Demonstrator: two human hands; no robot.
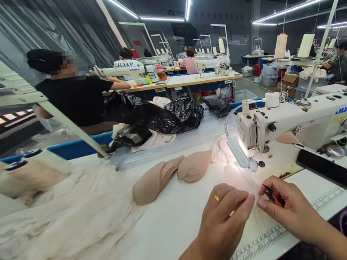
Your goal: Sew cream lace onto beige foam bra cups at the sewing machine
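Observation:
My left hand, with a ring on one finger, is closed in a pinch in front of the sewing machine. What lies between its fingertips is too small to make out. Close beside it, my right hand grips small thread snips with dark blades and an orange part. Pale sheer fabric lies under the lit needle area, just beyond both hands. Left of it, two stacks of beige bra cups, the nearer stack and the farther-left stack, rest on the white table.
Cream fabric is heaped on the left, below several thread cones. A black phone lies right of my hands, near a ruler strip along the table edge. Black plastic bags sit behind; co-workers sit at other machines.

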